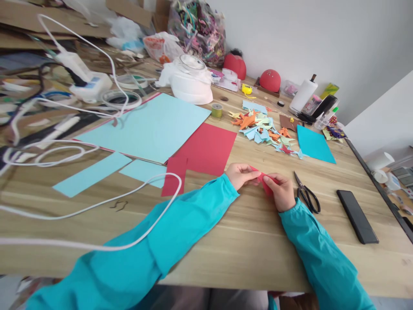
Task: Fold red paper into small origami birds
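Observation:
Between my two hands is a small folded piece of red paper (266, 186), partly hidden by the fingers. My left hand (241, 175) pinches its left end between thumb and fingers. At the other end, my right hand (281, 190) grips it the same way, thumb on top. Black-handled scissors (307, 193) lie on the table just right of my right hand. Beyond my hands is a pile of folded paper shapes (263, 129) in orange, blue, yellow and green. A red sheet (211, 148) lies beyond my left hand.
Light blue sheets (148, 125) and a cut strip (92, 174) cover the left side. A white cable (129, 247) loops across my left sleeve. At right lie a black phone (357, 216) and a turquoise sheet (315, 144). A green spool (217, 110) stands near the back.

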The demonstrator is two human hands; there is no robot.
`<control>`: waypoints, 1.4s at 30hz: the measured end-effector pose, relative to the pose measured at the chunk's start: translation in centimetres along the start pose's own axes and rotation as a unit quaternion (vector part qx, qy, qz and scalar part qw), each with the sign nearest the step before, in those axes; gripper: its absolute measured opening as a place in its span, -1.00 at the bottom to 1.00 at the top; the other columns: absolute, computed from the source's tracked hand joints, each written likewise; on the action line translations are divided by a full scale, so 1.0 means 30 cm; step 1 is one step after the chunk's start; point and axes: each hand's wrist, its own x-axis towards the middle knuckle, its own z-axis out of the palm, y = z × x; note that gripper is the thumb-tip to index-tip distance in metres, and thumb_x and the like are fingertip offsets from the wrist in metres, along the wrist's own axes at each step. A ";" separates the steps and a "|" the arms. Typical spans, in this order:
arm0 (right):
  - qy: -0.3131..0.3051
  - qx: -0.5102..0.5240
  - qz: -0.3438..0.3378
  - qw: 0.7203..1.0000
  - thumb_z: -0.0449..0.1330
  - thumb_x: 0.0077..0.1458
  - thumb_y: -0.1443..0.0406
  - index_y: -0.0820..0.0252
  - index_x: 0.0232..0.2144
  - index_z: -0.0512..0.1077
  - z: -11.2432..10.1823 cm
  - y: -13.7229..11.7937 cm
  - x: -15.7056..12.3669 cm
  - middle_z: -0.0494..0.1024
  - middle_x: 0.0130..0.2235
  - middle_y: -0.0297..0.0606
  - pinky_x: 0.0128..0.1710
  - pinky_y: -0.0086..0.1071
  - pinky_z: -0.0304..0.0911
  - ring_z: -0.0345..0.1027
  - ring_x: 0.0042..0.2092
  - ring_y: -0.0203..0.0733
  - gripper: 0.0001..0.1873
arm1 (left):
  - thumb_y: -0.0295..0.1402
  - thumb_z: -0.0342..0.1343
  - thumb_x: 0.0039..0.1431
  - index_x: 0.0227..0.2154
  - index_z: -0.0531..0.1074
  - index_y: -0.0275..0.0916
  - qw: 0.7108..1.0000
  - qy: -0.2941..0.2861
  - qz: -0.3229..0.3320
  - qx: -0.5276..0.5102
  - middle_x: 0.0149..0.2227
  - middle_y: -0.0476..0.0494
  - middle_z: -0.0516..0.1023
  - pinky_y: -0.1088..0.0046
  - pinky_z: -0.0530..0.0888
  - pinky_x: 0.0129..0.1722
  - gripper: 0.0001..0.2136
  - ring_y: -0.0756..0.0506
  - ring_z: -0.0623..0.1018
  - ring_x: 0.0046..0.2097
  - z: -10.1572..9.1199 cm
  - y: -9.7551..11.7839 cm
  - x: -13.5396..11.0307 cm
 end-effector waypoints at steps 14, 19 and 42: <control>-0.094 0.051 0.056 0.993 0.34 -0.20 0.14 0.21 -0.50 0.50 -0.007 -0.020 -0.005 0.52 -0.56 -0.31 -0.62 -0.48 0.16 0.29 -0.58 -0.35 -0.74 | -0.28 0.33 -0.28 -0.61 0.47 -0.32 0.988 -0.020 0.083 0.127 -0.62 -0.05 0.52 0.45 0.48 -0.41 -0.78 -0.01 0.50 -0.52 0.004 -0.001 -0.011; -0.119 0.065 0.059 0.989 0.33 -0.18 0.15 0.22 -0.53 0.49 -0.010 -0.022 -0.009 0.45 -0.66 -0.38 -0.69 -0.51 0.04 0.19 -0.67 -0.39 -0.76 | -0.30 0.30 -0.26 -0.62 0.51 -0.31 0.974 -0.028 0.122 0.187 -0.58 -0.08 0.53 0.49 0.41 -0.42 -0.83 -0.01 0.47 -0.48 -0.007 -0.013 -0.006; -0.116 0.054 0.087 0.988 0.32 -0.19 0.15 0.24 -0.58 0.49 -0.001 -0.037 -0.010 0.44 -0.64 -0.36 -0.65 -0.51 -0.02 0.15 -0.62 -0.41 -0.75 | -0.10 0.10 -0.03 -0.72 0.33 -0.29 0.976 0.024 0.124 0.178 -0.71 -0.01 0.39 0.51 0.36 -0.52 -0.64 0.03 0.39 -0.61 0.002 -0.007 -0.012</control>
